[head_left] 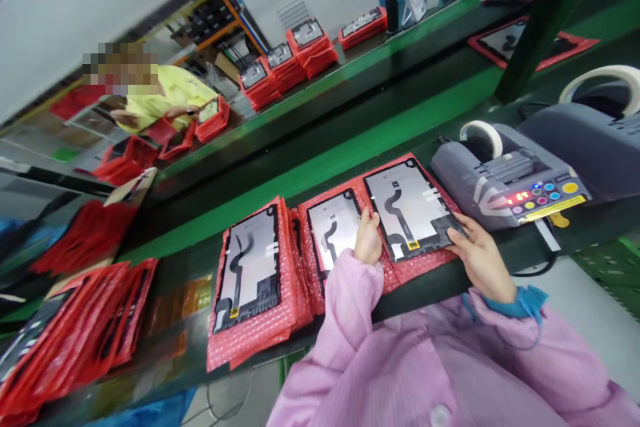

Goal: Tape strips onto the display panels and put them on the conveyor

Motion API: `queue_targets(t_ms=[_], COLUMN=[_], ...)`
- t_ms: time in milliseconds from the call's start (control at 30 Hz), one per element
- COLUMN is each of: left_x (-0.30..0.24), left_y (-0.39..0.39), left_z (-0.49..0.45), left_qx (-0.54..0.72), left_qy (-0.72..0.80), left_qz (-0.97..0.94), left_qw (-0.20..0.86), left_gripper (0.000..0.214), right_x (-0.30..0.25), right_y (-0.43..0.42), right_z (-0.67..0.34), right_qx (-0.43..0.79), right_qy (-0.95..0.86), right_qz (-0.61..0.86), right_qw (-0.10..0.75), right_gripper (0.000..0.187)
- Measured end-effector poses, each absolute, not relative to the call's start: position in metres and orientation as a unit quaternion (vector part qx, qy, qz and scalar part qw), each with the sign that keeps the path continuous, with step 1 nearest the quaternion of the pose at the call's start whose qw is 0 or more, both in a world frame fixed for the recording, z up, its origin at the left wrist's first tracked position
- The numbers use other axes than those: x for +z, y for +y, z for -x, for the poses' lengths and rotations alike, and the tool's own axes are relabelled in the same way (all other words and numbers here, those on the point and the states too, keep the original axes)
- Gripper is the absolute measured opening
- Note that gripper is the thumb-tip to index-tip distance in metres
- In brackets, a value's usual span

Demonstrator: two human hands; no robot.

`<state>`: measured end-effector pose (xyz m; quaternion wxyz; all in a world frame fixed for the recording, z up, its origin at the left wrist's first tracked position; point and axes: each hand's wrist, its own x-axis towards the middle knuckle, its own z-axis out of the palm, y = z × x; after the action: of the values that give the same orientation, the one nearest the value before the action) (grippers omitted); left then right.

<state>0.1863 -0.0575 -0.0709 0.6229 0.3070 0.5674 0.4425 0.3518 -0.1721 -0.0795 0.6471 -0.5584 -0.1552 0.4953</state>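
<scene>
Three tablet screen panels lie back-up on red bubble-wrap sheets along the bench edge. My left hand (369,239) is curled with its fingers together, resting between the middle panel (333,232) and the right panel (411,209), touching the right panel's left edge. My right hand (479,255) grips the near right corner of the right panel, fingertips on its dark lower part. The left panel (249,269) lies apart, untouched. Both arms wear pink sleeves.
A grey tape dispenser (505,183) with lit coloured buttons stands right of the panels. Piles of red bubble-wrap bags (75,333) lie at the left. Stacks of panels (285,67) sit on the green conveyor behind, where a person in yellow (165,97) works.
</scene>
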Motion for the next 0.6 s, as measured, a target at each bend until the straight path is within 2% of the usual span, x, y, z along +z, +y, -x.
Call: queue_targets(t_ms=[200, 333, 400, 467, 533, 600], left_x=[-0.069, -0.075, -0.086, -0.099, -0.109, -0.114], left_y=[-0.071, -0.109, -0.126, -0.135, -0.137, -0.134], left_z=[-0.196, -0.199, -0.200, -0.202, -0.204, -0.207], left_qx=[0.418, 0.353, 0.265, 0.209, 0.192, 0.191], left_qy=[0.608, 0.587, 0.554, 0.545, 0.549, 0.544], left_qz=[-0.372, -0.635, -0.749, -0.788, -0.797, -0.802], left_qw=[0.563, 0.357, 0.249, 0.195, 0.162, 0.153], left_gripper=[0.050, 0.058, 0.056, 0.053, 0.053, 0.054], right_x=[-0.092, -0.098, -0.093, -0.085, -0.080, -0.077], right_y=[-0.168, -0.169, -0.181, -0.202, -0.227, -0.246], right_z=[-0.359, -0.356, -0.351, -0.346, -0.344, -0.351], right_qx=[0.479, 0.406, 0.310, 0.217, 0.161, 0.144], right_qy=[-0.200, -0.275, -0.350, -0.404, -0.364, -0.220], right_qz=[0.595, 0.674, 0.729, 0.765, 0.780, 0.760], right_qw=[0.613, 0.553, 0.500, 0.453, 0.484, 0.595], right_gripper=[0.056, 0.053, 0.045, 0.036, 0.032, 0.039])
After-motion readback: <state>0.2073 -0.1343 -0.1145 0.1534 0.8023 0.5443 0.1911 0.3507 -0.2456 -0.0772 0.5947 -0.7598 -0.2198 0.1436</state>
